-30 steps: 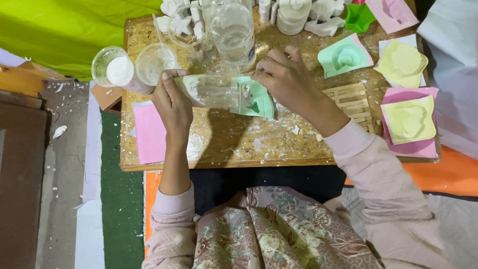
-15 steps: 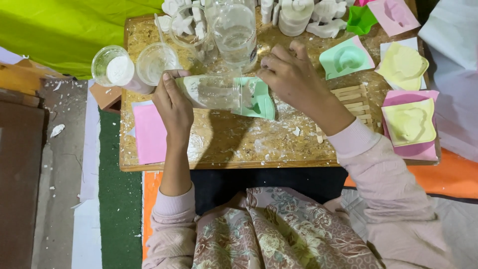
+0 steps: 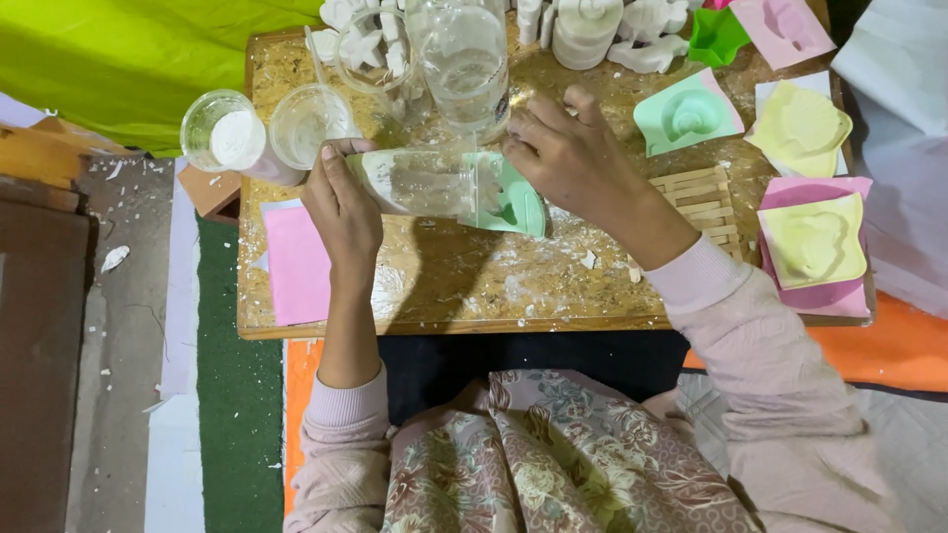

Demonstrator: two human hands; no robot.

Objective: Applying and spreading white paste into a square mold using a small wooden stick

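A view from above of a seated person working at a low wooden board (image 3: pixel 434 296) speckled with white crumbs. At the far left lies a bright green cloth (image 3: pixel 128 59). Next, at the board's left corner, stand two clear plastic cups (image 3: pixel 267 128), one holding white powder. Below them a pink sheet (image 3: pixel 296 266) lies flat on the board's left edge. The left hand (image 3: pixel 346 207) grips the base of a clear plastic cup (image 3: pixel 420 183) tipped on its side, fingers curled around it, thumb on top. The cup's mouth points right, over a mint green mould (image 3: pixel 513 202) lying on the board. The right hand (image 3: pixel 573 163) rests on that mould, fingers pressed together and bent at its upper edge, just beside the cup's rim. Behind the hands stands a clear jar (image 3: pixel 469 64) with water in it. Further right lie a green shell mould (image 3: pixel 686 114), a raft of wooden sticks (image 3: pixel 701 197), and yellow moulds (image 3: pixel 810 188) on pink ones. White plaster casts (image 3: pixel 602 30) line the back edge.
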